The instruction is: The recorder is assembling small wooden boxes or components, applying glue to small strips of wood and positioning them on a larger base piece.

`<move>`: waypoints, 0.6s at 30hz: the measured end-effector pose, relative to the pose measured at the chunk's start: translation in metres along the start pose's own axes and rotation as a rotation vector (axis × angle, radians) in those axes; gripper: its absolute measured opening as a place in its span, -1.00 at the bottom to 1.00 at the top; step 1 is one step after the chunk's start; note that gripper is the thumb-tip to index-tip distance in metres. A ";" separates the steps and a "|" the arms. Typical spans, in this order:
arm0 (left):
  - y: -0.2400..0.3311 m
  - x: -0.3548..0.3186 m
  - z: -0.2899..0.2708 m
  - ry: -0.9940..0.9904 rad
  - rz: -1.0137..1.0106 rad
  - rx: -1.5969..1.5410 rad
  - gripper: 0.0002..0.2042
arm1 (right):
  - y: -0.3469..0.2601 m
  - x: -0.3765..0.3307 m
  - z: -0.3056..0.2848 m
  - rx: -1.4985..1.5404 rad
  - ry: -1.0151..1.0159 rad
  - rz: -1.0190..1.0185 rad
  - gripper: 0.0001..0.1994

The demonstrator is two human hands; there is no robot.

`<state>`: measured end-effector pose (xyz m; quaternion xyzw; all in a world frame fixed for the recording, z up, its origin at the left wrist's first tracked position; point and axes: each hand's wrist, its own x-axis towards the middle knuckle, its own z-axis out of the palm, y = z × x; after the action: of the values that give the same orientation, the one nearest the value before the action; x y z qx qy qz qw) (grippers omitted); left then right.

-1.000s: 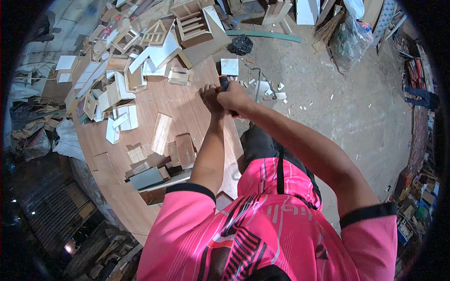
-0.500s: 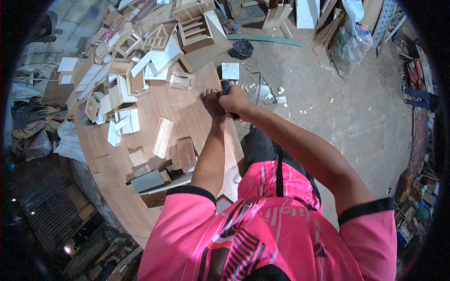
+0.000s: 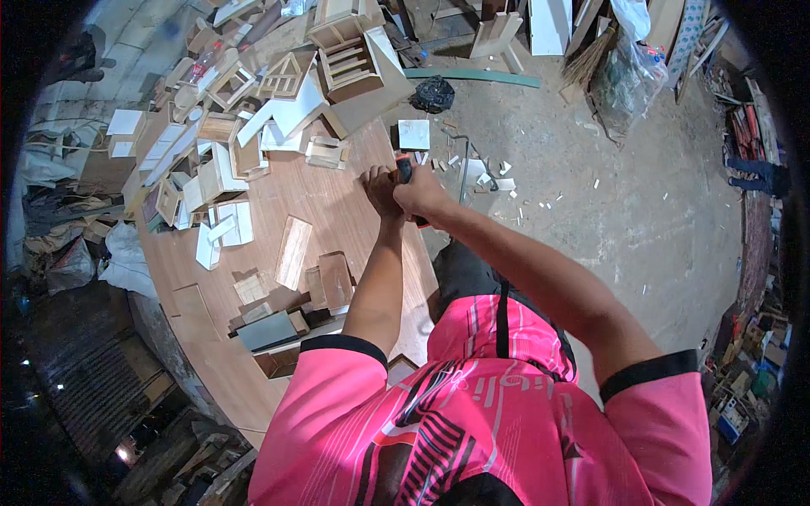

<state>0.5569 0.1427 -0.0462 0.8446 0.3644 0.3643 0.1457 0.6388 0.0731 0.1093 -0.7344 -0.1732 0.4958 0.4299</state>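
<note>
My right hand is closed round the black-and-orange handle of a tool whose working end is hidden below the hand. Right beside it, at the edge of the wooden table, my left hand is closed with its fingers curled down. Whatever lies under those fingers is hidden. On the tabletop nearby sit a small wooden frame and a pale wood-grain board. Closer to my body are a brown wood block and a grey panel.
Small wooden house-like boxes and white panels crowd the table's far left. On the floor to the right lie a white square piece, scattered offcuts and a black plastic bag. A broom stands farther back.
My right hand and the tool handle have shifted slightly toward my body. My left hand stays in nearly the same place at the table edge. The whole view has moved a little.
</note>
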 end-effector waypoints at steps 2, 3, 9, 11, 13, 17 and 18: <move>0.007 0.002 0.009 -0.035 0.019 -0.047 -0.79 | 0.014 0.017 0.005 -0.019 0.042 -0.011 -0.71; 0.013 0.003 0.013 -0.038 0.018 -0.054 -0.79 | 0.022 0.023 0.006 -0.039 0.079 -0.012 -0.69; -0.010 0.011 0.002 0.327 0.093 -0.006 -0.80 | -0.017 0.000 0.028 -0.063 -0.016 0.031 -0.71; -0.005 -0.004 0.010 0.249 -0.002 0.028 -0.80 | -0.023 -0.010 0.002 0.031 -0.072 0.074 -0.78; -0.001 -0.009 0.003 -0.120 -0.176 0.043 -0.80 | -0.002 -0.004 -0.002 0.085 -0.063 0.038 -0.82; -0.010 -0.005 0.012 -0.051 0.049 0.110 -0.77 | 0.009 0.021 0.006 0.032 0.010 -0.008 -0.78; -0.010 -0.005 0.011 -0.085 0.053 0.130 -0.75 | 0.007 0.025 0.010 0.004 0.039 0.016 -0.76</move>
<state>0.5571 0.1466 -0.0612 0.8762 0.3584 0.3076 0.0961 0.6404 0.0913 0.0879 -0.7445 -0.1579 0.4852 0.4305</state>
